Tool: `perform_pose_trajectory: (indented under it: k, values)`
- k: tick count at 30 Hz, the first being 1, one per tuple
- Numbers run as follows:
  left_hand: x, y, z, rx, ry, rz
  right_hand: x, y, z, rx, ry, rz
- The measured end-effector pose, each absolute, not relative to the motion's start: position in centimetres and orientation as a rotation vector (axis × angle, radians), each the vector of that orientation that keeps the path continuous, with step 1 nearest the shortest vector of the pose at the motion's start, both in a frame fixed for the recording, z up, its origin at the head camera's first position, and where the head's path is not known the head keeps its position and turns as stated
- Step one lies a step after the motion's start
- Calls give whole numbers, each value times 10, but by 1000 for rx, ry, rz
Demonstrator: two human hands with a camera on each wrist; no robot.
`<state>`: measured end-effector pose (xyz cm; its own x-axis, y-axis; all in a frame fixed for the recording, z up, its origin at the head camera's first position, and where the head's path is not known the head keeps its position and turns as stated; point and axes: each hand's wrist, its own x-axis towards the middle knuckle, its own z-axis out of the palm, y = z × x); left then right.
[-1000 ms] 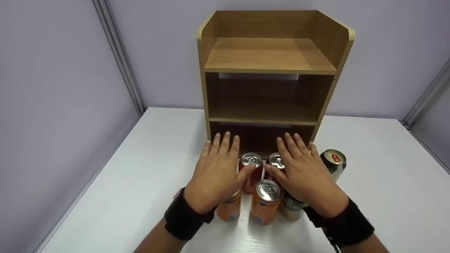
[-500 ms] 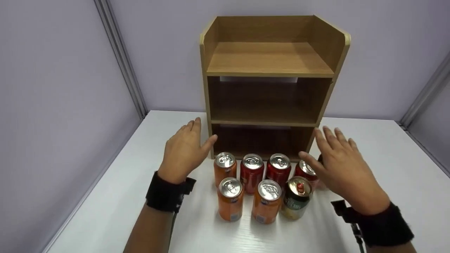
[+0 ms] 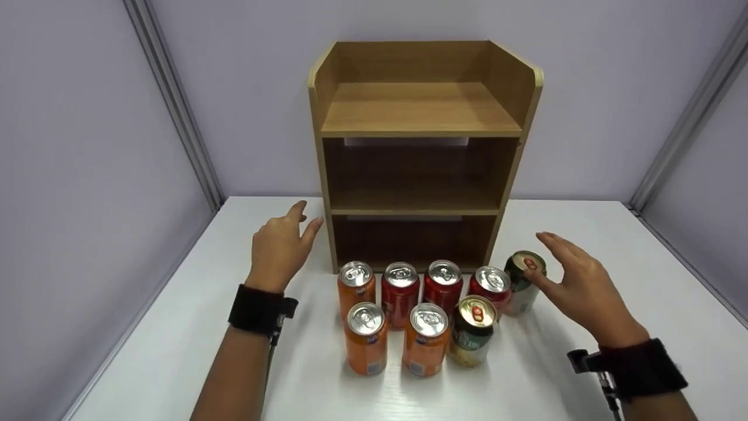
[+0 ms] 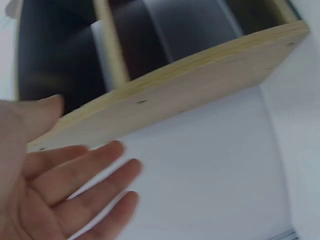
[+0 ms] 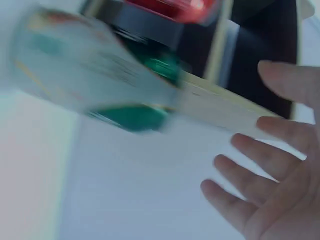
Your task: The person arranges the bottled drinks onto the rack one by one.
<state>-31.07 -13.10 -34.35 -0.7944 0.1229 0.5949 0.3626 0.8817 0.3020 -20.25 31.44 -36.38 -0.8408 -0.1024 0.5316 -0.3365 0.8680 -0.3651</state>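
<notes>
Across the white tabletop, my left hand and right hand have drawn apart, fingers spread and holding nothing, leaving eight cans unheld, upright before the wooden shelf.

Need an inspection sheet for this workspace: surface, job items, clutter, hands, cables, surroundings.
Surface: white table; no spill seen.
Job items: three orange cylindrical metal cans, three red cylindrical metal cans and two dark-green and pale cylindrical metal cans, all upright before a three-tier light-brown wooden shelf unit.
Clutter: nothing seen.
Left hand: holds nothing; beside the shelf unit's left side.
Right hand: holds nothing; beside the rear green can, with a gap showing in the right wrist view.
Cables: thin dark cables at both black wrist straps; far ends out of view.
Surroundings: pale lilac wall panels, grey metal corner posts.
</notes>
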Motion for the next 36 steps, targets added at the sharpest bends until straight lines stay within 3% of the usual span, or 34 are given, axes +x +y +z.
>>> perform_pose_trajectory:
  k: [8,19,31,36]
  values:
    - [-338,-126,-374,-364,-2477,-617,-227,316,-403,264,-2656,676]
    - [-342,-114,-391,-381,-2398,-607,-232,299,-427,128,-2508,570]
    - [-352,-90,-400,-369,-2270,-556,-228,325,-410,-35,-2628,617]
    - [-351,-77,-405,-384,-2275,-567,-218,347,-377,-65,-2622,667]
